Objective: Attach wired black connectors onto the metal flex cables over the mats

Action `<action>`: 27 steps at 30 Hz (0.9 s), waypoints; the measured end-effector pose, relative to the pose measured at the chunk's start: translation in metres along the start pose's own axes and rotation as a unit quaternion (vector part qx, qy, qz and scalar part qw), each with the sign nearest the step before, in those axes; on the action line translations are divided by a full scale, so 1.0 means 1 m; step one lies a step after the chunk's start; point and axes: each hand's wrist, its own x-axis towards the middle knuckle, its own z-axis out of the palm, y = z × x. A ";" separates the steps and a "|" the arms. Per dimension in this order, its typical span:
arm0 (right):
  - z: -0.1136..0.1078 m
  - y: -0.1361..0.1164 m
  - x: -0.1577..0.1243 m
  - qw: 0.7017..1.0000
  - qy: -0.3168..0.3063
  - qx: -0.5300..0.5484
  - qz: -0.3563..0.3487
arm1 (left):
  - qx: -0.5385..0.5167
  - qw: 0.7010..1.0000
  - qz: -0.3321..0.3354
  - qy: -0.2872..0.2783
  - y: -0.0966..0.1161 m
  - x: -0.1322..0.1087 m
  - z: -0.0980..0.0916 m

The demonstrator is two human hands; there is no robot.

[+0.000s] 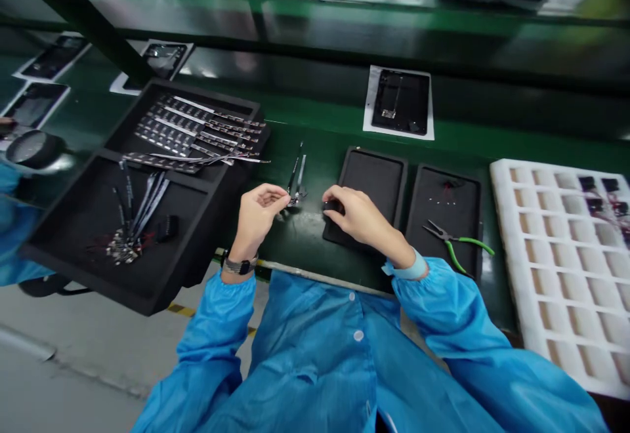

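Flex-cable assembly was over the green bench, right of the two-section black tray, pinched in the left hand. Right hand pinched a small dark part, ID unclear. Probably light, limp, crease-prone; board-end edges looked safest to hold.

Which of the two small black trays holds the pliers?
The right tray, beside the white foam tray: green-handled pliers lie on it. The left tray, partly covered by the right hand, shows none.
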 end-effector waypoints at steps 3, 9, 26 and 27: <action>0.013 -0.009 0.016 0.994 -0.038 -0.091 -0.040 | 0.002 1.000 -0.003 0.021 -0.016 -0.005 -0.013; 0.035 -0.015 0.027 0.979 -0.083 -0.178 -0.047 | 0.027 0.999 0.024 0.037 -0.033 -0.004 -0.020; 0.028 0.018 0.098 0.985 -0.089 -0.141 -0.055 | 0.377 0.909 0.176 0.000 -0.038 0.000 -0.025; 0.028 0.021 0.097 0.987 -0.083 -0.131 -0.050 | 0.393 0.903 0.175 -0.014 -0.038 0.004 -0.023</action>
